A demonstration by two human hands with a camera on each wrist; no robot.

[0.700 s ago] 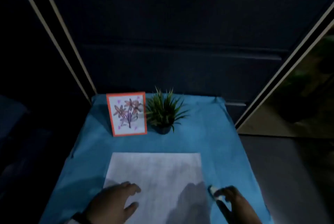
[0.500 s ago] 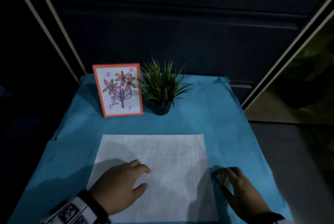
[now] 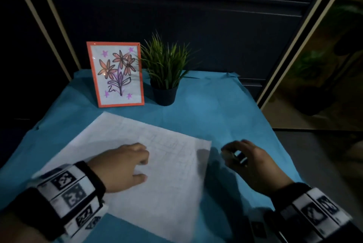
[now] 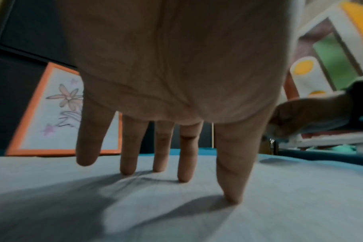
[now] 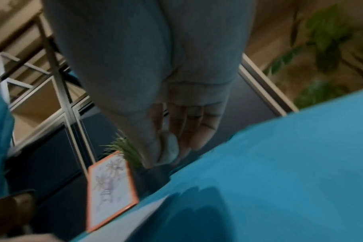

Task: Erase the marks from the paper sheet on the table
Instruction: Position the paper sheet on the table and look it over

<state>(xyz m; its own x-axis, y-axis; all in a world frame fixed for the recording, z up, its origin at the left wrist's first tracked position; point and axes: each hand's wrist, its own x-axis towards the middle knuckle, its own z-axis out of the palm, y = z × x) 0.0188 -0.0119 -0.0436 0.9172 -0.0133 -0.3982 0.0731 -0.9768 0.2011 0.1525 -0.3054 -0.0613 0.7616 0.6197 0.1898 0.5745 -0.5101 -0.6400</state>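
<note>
On the blue-covered table [image 3: 206,105], the head view shows one paper sheet [image 3: 167,184] lying skewed, with faint pencil lines on its upper right part. One left hand [image 3: 119,166] rests on the sheet near its middle, and one right hand [image 3: 253,162] hovers over the cloth just beside the sheet's right corner, pinching one small eraser [image 3: 229,154]. At the back stand one orange-framed flower drawing [image 3: 117,74] and one potted plant [image 3: 165,74].

From the left wrist, the fingers [image 4: 184,163] are spread fairly wide and nearly straight, tips pressing the paper; they hold nothing.

From the right wrist, thumb and fingers [image 5: 195,134] are narrowed round the pale eraser [image 5: 168,147], above the cloth, off the paper.

The step in hand appears to be bringing the eraser to the marks. To do it well, I would keep the left fingertips pressed close to the marked patch so that the thin sheet cannot buckle or slide on the cloth, then rub with short, light strokes directed away from the holding hand, lest the paper crease or tear
</note>
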